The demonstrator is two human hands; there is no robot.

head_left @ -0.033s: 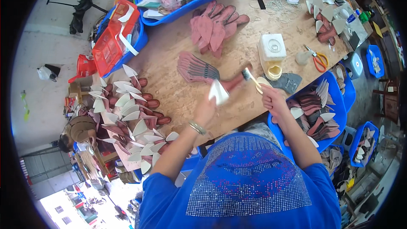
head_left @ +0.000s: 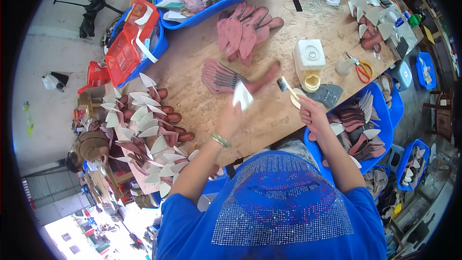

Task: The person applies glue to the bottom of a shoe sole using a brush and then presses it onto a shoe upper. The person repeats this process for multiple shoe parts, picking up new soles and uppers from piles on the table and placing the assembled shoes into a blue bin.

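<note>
My left hand (head_left: 228, 119), blurred by motion, is closed on a dark red shoe insole (head_left: 265, 77) with a white pointed piece (head_left: 243, 96) at its near end. In my right hand (head_left: 313, 115) is a small toothbrush-like brush (head_left: 288, 86), its dark bristles pointing left near the insole's far end. A pale oval piece (head_left: 294, 100) shows just under the brush handle; whether I hold it too is unclear. Beyond my left hand lies a fanned stack of reddish insoles (head_left: 219, 77). A white plastic container (head_left: 309, 60) with a cut-open yellowish mouth stands beyond my right hand.
Another insole pile (head_left: 245, 31) lies farther back. Many insoles with white pieces (head_left: 149, 125) cover the bench's left side. Orange-handled scissors (head_left: 363, 71) and a dark flat sheet (head_left: 325, 95) lie right. A blue bin (head_left: 385, 115) of insoles stands beside my right arm.
My left hand has shifted slightly left with the insole and white piece. My right hand and the brush have moved a little to the right.
</note>
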